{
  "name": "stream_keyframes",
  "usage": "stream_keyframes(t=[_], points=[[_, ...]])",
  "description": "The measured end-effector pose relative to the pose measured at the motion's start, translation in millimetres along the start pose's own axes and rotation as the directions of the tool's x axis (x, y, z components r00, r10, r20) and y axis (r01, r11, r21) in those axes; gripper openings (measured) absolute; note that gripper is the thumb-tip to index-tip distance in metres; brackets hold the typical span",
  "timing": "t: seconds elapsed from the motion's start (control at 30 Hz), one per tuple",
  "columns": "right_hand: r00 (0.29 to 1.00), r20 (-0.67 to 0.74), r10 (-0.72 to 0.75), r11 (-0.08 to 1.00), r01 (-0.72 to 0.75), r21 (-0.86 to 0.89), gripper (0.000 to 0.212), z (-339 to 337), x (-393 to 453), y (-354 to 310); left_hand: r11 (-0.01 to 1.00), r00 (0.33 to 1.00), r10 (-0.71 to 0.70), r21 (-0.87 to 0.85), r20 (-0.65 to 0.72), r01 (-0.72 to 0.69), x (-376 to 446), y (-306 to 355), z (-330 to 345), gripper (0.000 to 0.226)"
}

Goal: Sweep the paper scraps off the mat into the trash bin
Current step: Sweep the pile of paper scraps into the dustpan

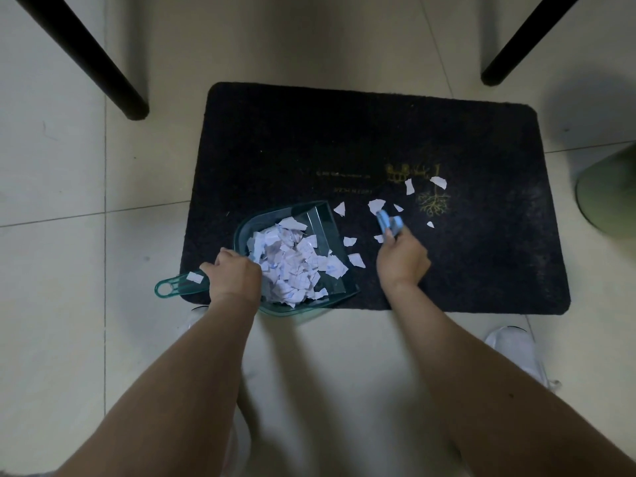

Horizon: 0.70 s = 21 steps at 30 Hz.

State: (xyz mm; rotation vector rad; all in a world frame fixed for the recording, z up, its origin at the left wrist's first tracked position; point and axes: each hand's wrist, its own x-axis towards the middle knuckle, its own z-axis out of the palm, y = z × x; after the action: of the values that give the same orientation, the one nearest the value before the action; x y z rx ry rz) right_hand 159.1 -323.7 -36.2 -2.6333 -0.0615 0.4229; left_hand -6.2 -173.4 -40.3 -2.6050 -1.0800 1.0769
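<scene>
From the head camera I looked down on a black mat [378, 139] lying on pale floor tiles [51, 173]. My left hand [234, 275] was curled round the handle of a clear green dustpan [320, 218], whose front edge rested on the mat's near left corner. A heap of paper scraps [292, 266] filled the pan, and one scrap lay on the handle beyond my fist. My right hand [402, 258] gripped a small blue brush [389, 223], its head down on the mat just right of the pan. A handful of loose scraps [409, 186] lay scattered on the mat around and beyond the brush. At the right edge of the view I saw part of a green bin [609, 191], blurred. Two black furniture legs [103, 63] stood on the tiles past the mat.
</scene>
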Motion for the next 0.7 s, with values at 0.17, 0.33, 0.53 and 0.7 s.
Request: stream_keyframes(t=[0.17, 0.33, 0.53, 0.7], points=[[0.98, 0.159, -0.117, 0.993, 0.118, 0.001, 0.03, 33.7, -40.5, -18.4, 1.0, 1.0, 0.002, 0.001, 0.006, -0.002, 1.2, 0.3, -0.3, 0.04], [0.99, 0.021, -0.139, 0.983, 0.135, 0.126, 0.03, 13.9, -36.9, -22.5, 1.0, 1.0, 0.004, -0.019, 0.0, -0.004, 0.2, -1.0, 0.7, 0.039], [0.921, -0.09, 0.379, 0.864, -0.317, 0.391, 0.029, -10.7, 18.2, 6.9, 0.999, 1.0, -0.013, -0.033, 0.003, 0.013, 1.6, -1.8, -1.2, 0.038], [0.871, -0.024, 0.491, 0.797, -0.437, 0.417, 0.03, 3.6, 0.8, 12.3, 1.0, 1.0, -0.013, -0.018, 0.004, 0.013, 1.8, -1.2, -1.4, 0.038]])
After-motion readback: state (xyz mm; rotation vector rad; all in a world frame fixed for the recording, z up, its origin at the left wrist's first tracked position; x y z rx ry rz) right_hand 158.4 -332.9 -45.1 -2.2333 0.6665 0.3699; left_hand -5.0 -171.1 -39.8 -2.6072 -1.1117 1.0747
